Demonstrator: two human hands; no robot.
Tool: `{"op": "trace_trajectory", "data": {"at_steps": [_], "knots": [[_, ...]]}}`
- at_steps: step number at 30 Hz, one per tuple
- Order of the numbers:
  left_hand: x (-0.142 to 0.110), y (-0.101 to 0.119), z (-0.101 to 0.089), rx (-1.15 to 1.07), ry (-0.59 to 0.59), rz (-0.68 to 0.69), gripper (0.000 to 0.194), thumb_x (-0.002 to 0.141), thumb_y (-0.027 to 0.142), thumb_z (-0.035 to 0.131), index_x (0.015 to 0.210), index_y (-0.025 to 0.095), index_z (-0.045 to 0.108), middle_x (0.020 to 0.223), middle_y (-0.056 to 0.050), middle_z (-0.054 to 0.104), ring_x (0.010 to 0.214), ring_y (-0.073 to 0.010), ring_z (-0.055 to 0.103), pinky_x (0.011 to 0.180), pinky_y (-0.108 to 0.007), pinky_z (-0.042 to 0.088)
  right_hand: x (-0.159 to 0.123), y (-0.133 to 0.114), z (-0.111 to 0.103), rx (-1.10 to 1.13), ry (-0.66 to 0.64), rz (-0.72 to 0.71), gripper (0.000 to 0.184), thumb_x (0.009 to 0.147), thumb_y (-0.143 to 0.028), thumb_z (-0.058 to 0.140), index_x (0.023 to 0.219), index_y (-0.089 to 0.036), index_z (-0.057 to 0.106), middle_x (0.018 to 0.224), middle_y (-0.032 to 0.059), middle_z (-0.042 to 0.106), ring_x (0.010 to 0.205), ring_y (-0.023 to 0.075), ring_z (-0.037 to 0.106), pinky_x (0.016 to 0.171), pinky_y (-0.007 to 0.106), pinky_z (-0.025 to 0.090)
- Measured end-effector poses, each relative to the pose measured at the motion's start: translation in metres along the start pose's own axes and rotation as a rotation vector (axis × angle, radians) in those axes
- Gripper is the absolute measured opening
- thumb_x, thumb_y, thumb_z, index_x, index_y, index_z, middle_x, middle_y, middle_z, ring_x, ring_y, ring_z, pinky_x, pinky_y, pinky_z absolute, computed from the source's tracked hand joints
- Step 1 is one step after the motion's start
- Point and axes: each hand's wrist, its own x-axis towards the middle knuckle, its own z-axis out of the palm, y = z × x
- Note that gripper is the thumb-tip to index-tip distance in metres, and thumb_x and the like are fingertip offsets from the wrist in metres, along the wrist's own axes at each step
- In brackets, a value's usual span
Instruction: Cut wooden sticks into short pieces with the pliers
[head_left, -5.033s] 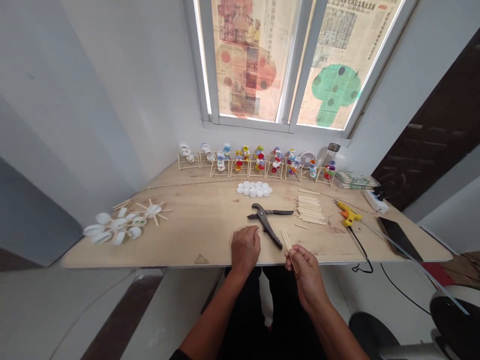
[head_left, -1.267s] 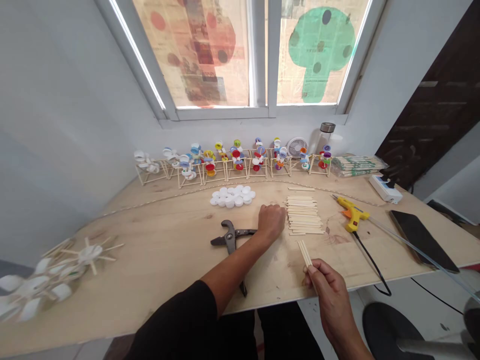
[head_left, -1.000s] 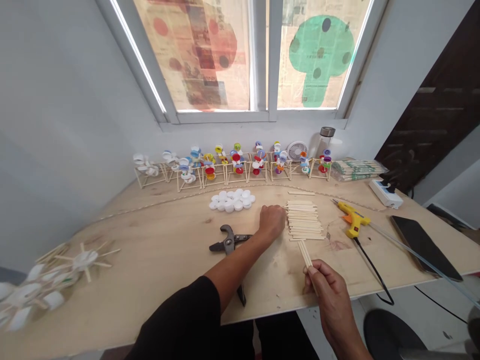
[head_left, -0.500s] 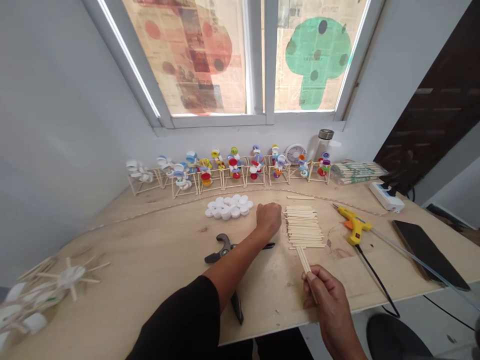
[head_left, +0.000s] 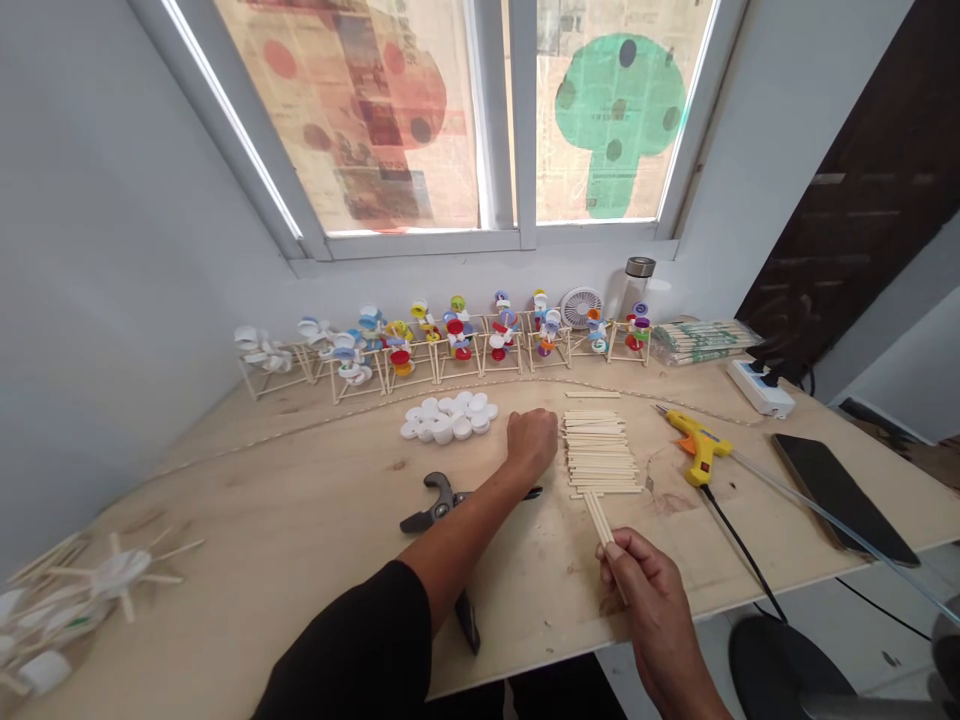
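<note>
Between the thumb and fingers of my right hand (head_left: 652,595) are a few thin wooden sticks (head_left: 598,515), their far ends at the near edge of a pile. That pile of wooden sticks (head_left: 600,450) lies in a flat stack on the table. My left hand (head_left: 532,442) is closed just left of the pile, knuckles up; its fingertips and anything in them are hidden. Under my left forearm lies a pair of pruning shears (head_left: 436,508), partly covered. White bottle caps (head_left: 450,420) sit bunched left of my left hand.
A yellow glue gun (head_left: 701,445) and a dark phone (head_left: 840,495) lie at the right, with a white power strip (head_left: 761,388) behind. Stick frames with colourful bottle-cap wheels (head_left: 461,340) line the wall. Cap-and-stick wheels (head_left: 124,572) occupy the left. One stick (head_left: 592,394) lies beyond the pile.
The view has turned slightly, so the table things appear a little further left. Both hands keep nearly the same pose and place beside the stick pile.
</note>
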Motion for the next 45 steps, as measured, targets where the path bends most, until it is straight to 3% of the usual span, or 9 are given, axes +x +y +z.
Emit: {"op": "trace_trajectory", "data": {"at_steps": [13,21,28,37,45], "knots": [[0.007,0.011,0.009,-0.029,-0.019,-0.010,0.024,0.080,0.012,0.041,0.082,0.015,0.065,0.086,-0.009,0.063,0.083,-0.0200,0.058,0.078,-0.034,0.032,-0.001,0.000,-0.002,-0.010,0.002,0.007,0.023,0.080,-0.037,0.052,0.069,-0.017,0.051,0.057,-0.0035,0.040,0.054,0.0105,0.035,0.048,0.020,0.030],[0.012,0.000,0.004,-0.016,-0.026,-0.055,0.027,0.082,0.012,0.038,0.084,0.015,0.065,0.088,-0.010,0.064,0.087,-0.0203,0.058,0.077,-0.034,0.033,0.001,-0.001,-0.001,-0.009,-0.007,-0.011,0.023,0.080,-0.036,0.052,0.068,-0.017,0.053,0.057,-0.0035,0.041,0.054,0.0104,0.035,0.048,0.020,0.028],[0.021,0.009,0.001,-0.026,-0.040,-0.028,0.024,0.081,0.012,0.041,0.085,0.016,0.065,0.092,-0.010,0.064,0.088,-0.0209,0.058,0.078,-0.034,0.033,0.004,-0.001,-0.003,-0.038,-0.013,-0.038,0.022,0.081,-0.034,0.050,0.067,-0.017,0.053,0.057,-0.0036,0.042,0.054,0.0106,0.036,0.050,0.020,0.029],[0.009,0.002,0.003,-0.013,-0.036,-0.014,0.026,0.080,0.010,0.040,0.084,0.015,0.065,0.089,-0.010,0.063,0.088,-0.0215,0.058,0.078,-0.034,0.033,0.004,-0.004,-0.002,-0.029,0.001,-0.030,0.021,0.080,-0.032,0.051,0.065,-0.017,0.053,0.057,-0.0031,0.044,0.055,0.0108,0.038,0.050,0.020,0.029],[0.008,0.009,0.010,-0.027,0.002,0.005,0.027,0.083,0.016,0.038,0.082,0.017,0.065,0.087,-0.009,0.063,0.085,-0.0198,0.057,0.078,-0.034,0.032,0.003,-0.008,-0.002,-0.030,-0.013,-0.023,0.021,0.081,-0.032,0.050,0.067,-0.017,0.052,0.057,-0.0039,0.043,0.055,0.0103,0.037,0.051,0.020,0.029]]}}
